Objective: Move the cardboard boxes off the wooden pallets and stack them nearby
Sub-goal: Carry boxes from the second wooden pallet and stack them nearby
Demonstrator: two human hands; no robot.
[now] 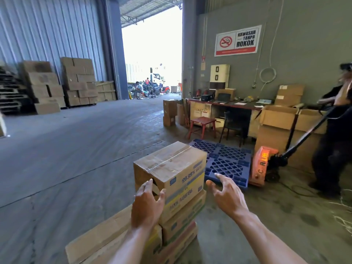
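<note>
A taped cardboard box (171, 164) with blue and yellow print sits on top of a stack of similar boxes (181, 221) right in front of me. My left hand (147, 204) rests with spread fingers against the box's near left corner. My right hand (227, 193) hovers open just to the right of the box, not touching it. A lower box (99, 237) lies to the left of the stack.
A blue plastic pallet (226, 161) lies behind the stack, with an orange pallet jack (262, 164) pulled by a person (335, 141) at right. A desk (224, 105), red stool (202, 124) and chair stand behind. Stacked boxes (80, 82) line the far left wall. Cables lie at right.
</note>
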